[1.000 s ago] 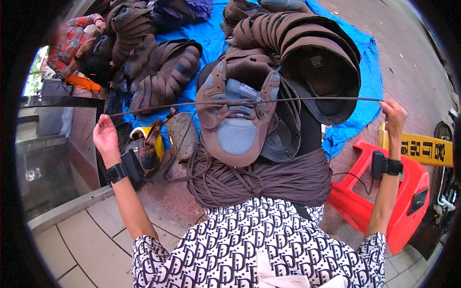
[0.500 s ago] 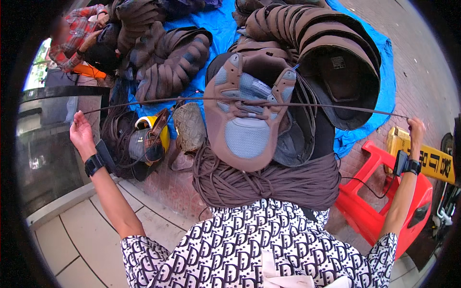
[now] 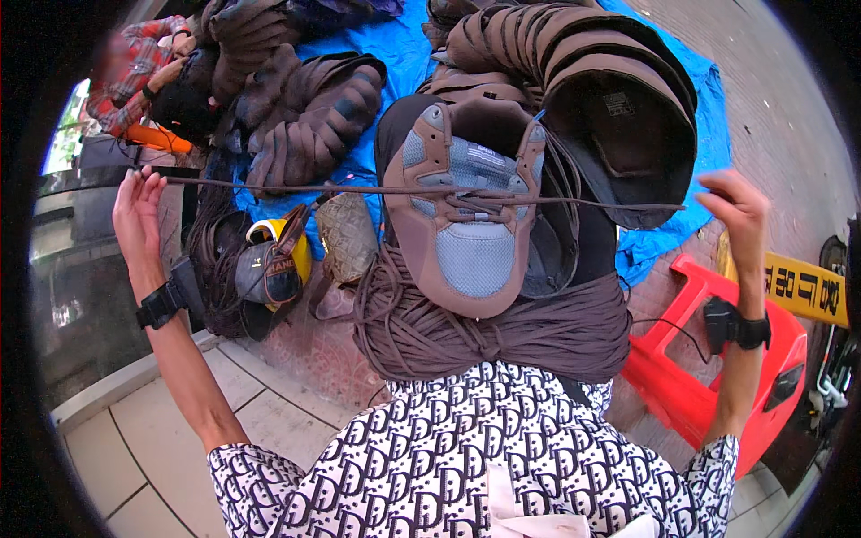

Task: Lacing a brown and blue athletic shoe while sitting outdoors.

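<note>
A person's left hand (image 3: 141, 211), out at 9 o'clock, pinches one end of a brown shoelace (image 3: 417, 190) between its fingertips. The right hand (image 3: 737, 208), at 3 o'clock, is loosely curled and grips nothing visible; the lace's free end hangs just beside its fingertips, toward 8 o'clock.

The lace runs 9 to 3, dipping slightly rightward, across the throat of a brown lace-up shoe upper (image 3: 462, 255) with blue mesh. The upper lies between the hands, 3 o'clock from the left and 9 from the right, the right being nearer. Its long axis runs roughly 12 to 6, toe at 6.

Beneath the toe rests a tied lace bundle (image 3: 493, 345). Toward 8 o'clock sits a patterned pouch (image 3: 350, 238); at 4, a red plastic stool (image 3: 760, 399). Stacked shoe uppers (image 3: 502, 45) line a blue tarpaulin (image 3: 711, 134) at 12, and a plaid-sleeved co-worker (image 3: 121, 85) occupies 10.
</note>
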A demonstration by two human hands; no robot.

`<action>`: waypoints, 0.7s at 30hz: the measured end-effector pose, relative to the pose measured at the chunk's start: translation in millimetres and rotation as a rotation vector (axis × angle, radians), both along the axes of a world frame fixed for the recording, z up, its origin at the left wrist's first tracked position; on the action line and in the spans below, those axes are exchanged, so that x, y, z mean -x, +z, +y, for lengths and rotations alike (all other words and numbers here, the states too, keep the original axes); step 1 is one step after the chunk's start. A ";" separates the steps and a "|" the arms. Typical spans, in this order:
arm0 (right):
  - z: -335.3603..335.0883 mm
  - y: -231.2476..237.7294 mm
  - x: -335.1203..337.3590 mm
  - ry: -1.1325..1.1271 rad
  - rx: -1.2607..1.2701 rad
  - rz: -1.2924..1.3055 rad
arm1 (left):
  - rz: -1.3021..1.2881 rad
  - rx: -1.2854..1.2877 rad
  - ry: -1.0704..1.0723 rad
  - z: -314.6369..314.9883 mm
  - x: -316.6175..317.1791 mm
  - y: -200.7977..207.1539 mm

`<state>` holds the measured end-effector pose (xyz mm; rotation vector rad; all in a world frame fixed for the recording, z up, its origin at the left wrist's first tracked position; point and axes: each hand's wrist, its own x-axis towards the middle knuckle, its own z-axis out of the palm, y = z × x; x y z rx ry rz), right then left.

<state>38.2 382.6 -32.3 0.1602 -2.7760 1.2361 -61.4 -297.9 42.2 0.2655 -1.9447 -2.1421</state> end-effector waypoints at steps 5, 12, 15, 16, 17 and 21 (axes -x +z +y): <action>-122.9 11.0 20.9 0.466 -0.009 0.351 | 0.231 1.363 -0.071 183.5 -23.0 22.6; -168.9 -10.7 34.5 0.537 -0.048 0.139 | 0.510 1.378 -0.700 285.3 -72.5 -46.4; -170.1 -11.4 30.7 0.481 -0.157 0.441 | 0.513 1.513 -0.734 295.0 -70.5 -51.8; -172.7 -9.0 28.7 0.448 -0.298 0.616 | 0.533 1.519 -0.714 296.1 -71.7 -51.2; -177.4 -3.1 23.7 0.411 -0.391 0.726 | 0.553 1.524 -0.694 296.3 -72.8 -50.8; -169.3 -19.6 22.6 0.392 -0.127 0.643 | 0.533 1.485 -0.693 297.5 -72.3 -50.8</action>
